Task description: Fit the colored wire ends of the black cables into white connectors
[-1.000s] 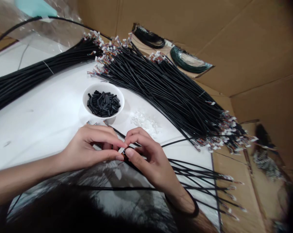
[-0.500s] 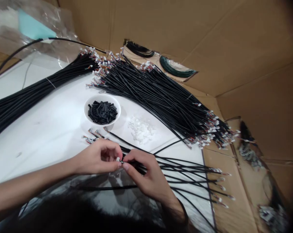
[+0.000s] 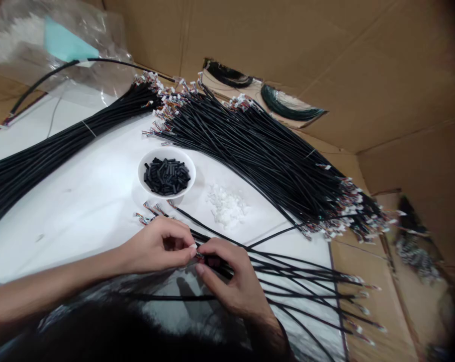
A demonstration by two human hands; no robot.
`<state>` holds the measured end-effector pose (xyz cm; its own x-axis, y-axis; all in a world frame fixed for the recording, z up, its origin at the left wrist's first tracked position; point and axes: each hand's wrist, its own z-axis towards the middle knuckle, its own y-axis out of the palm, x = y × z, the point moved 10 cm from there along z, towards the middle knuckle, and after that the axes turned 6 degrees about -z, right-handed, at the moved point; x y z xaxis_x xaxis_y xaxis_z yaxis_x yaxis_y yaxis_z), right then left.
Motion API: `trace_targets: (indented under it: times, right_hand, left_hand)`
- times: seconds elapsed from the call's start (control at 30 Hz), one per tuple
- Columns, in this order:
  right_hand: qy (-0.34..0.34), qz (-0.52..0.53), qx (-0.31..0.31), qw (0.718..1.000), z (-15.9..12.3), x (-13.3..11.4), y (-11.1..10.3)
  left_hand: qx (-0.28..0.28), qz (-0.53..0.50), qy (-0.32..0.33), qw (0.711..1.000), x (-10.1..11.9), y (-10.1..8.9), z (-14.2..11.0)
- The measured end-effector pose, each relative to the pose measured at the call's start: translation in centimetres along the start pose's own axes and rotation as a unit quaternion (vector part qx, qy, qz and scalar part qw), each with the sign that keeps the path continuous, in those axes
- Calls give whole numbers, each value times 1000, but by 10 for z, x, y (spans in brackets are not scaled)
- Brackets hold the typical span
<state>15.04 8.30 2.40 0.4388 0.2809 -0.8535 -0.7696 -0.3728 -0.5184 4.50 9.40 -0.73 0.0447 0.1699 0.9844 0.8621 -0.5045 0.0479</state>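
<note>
While the left hand (image 3: 155, 246) pinches a small white piece (image 3: 192, 250) at the end of a black wire (image 3: 212, 261), nearly shut, the right hand (image 3: 231, 281) curls closed on that wire, which runs off rightward.

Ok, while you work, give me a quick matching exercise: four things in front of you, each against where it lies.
Things:
1. short black tubes
2. small white connectors
3. tied bundle of black cables
4. coiled green wire

Places:
A. on the cardboard at the back
B. in the white bowl
C. at the left of the white surface
D. loose, right of the bowl

Pairs: 1-B, 2-D, 3-C, 4-A
</note>
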Motion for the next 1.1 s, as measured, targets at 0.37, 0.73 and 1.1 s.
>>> trace_targets:
  times: [0.37, 0.73, 1.1]
  right_hand:
    - [-63, -28, 67, 995, -8, -12, -7]
    - [-58, -28, 77, 995, -13, -11, -6]
    - [-55, -60, 112, 990, -16, -4, -10]
  left_hand:
    - [24, -96, -104, 990, -14, -4, -2]
    - [5, -178, -137, 974, -22, -2, -5]
    - [-5, -153, -169, 974, -34, 4, -10]
